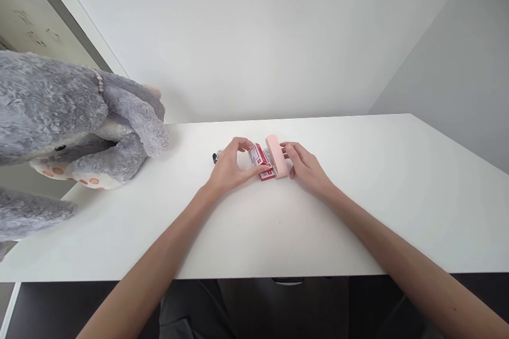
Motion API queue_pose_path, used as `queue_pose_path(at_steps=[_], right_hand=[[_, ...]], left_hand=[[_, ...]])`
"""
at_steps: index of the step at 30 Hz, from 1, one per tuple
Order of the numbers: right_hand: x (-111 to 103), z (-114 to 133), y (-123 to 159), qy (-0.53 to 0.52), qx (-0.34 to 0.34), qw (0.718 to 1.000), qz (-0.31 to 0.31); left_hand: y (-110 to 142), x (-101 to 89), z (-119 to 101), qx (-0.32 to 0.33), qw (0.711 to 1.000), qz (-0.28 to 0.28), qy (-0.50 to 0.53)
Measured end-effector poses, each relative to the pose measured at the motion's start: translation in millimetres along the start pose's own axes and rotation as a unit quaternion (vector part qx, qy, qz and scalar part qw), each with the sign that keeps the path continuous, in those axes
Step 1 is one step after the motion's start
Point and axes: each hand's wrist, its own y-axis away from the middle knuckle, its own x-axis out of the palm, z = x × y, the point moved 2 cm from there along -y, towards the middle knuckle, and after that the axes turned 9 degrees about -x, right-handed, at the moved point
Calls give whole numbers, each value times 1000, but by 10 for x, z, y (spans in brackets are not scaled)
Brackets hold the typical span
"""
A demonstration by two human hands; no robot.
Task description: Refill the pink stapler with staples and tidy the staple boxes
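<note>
My left hand (231, 165) holds a small red-and-white box (258, 154), with the thumb at its near end and the fingers at its far end. Another red-and-white box (267, 175) lies partly under it, mostly covered. Beside them on the right is a long pink case (277, 155) with rounded ends, tilted toward the boxes. My right hand (306, 164) is at the case's right side, fingers loosely bent and apart, fingertips at its edge; whether they press on it I cannot tell. A small black and silver item (217, 157) lies left of my left hand, partly hidden.
The white table (342, 233) meets a white wall (246, 37) at the back. A large grey plush toy (99, 116) with a bead string sits over the table's left side. The table's front edge runs below my forearms, above my dark trousers (193, 307).
</note>
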Motion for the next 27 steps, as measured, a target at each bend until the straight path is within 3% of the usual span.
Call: queue_pose_path(at_steps=[3, 9, 20, 27], right_hand=[[5, -19, -5, -2, 1, 1000, 2], [8, -12, -7, 1, 5, 1000, 0], [24, 1, 10, 9, -10, 1000, -6], [30, -11, 5, 37, -26, 999, -6]], left_hand=[[9, 103, 23, -10, 1000, -19, 4], [34, 195, 18, -24, 999, 10, -34], [74, 189, -16, -37, 994, 76, -66], [89, 212, 21, -39, 994, 86, -61]])
